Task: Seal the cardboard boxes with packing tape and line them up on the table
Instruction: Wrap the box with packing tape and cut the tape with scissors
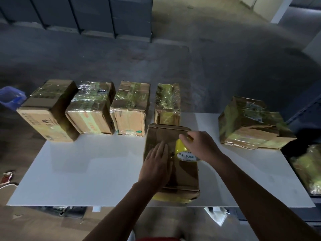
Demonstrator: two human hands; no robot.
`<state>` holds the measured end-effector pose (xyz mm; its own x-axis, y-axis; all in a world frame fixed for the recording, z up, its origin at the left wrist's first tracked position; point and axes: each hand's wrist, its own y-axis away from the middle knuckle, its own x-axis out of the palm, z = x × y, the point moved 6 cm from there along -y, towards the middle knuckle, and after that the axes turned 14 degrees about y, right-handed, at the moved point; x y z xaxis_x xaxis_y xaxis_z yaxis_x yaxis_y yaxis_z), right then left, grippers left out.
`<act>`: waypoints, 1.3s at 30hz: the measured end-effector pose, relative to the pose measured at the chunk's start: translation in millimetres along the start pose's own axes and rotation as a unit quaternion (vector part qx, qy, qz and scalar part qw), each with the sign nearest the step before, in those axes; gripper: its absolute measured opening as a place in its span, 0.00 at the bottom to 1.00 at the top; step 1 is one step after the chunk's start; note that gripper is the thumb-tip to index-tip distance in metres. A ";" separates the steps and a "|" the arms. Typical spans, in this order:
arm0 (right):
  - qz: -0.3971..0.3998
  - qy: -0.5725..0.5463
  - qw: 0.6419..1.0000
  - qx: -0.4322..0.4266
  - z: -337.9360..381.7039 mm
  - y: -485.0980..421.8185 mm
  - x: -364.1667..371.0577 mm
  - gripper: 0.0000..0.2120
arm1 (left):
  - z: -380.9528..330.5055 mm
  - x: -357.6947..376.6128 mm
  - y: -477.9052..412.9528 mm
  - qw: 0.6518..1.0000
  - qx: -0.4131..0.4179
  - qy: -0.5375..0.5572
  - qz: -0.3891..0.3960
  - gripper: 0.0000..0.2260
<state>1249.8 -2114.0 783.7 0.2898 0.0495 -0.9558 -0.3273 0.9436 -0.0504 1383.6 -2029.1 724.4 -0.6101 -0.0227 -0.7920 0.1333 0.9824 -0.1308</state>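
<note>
A brown cardboard box (182,173) lies near the front edge of the white table (86,171), in front of me. My left hand (156,164) presses flat on its top, fingers straight. My right hand (199,145) grips a yellow roll of packing tape (184,152) standing on the box top, just right of my left hand. Along the far edge of the table several taped boxes stand in a row (90,110). Another taped box (251,122) sits apart at the far right.
A blue bin (10,97) stands on the floor at the far left. Another wrapped box (307,169) sits beyond the table's right edge. Cardboard and scraps (43,221) lie on the floor under the front edge. Dark shelving (78,13) lines the back wall.
</note>
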 end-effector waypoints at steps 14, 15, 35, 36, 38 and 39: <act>0.004 -0.016 0.999 -0.029 -22.3 5.7 -3.9 0.23 | 6.4 8.0 6.4 0.990 -0.039 -0.099 0.088 0.34; -0.006 0.013 0.999 -0.030 -20.2 7.6 -2.6 0.23 | 2.0 8.9 4.8 0.988 -0.048 -0.112 0.090 0.33; -0.058 0.051 0.996 -0.042 -69.9 17.7 -4.1 0.24 | -6.3 38.5 -6.2 0.981 -0.043 -0.155 0.109 0.34; -0.042 0.083 0.995 -0.039 -71.7 16.6 -3.1 0.24 | -7.1 38.3 -5.5 0.982 -0.038 -0.155 0.106 0.34; 0.012 0.125 0.992 -0.016 -80.5 16.7 2.5 0.24 | -9.0 36.3 -3.0 0.984 -0.036 -0.126 0.121 0.40; 0.028 0.131 0.991 -0.003 -85.5 17.9 6.3 0.23 | -7.7 36.1 -3.3 0.984 -0.036 -0.126 0.122 0.44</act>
<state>1168.9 -2124.8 752.1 0.0280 0.0153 -0.9995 -0.3420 0.9397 0.0048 1355.1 -2031.8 700.8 -0.3535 0.1786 -0.9182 0.1903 0.9748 0.1163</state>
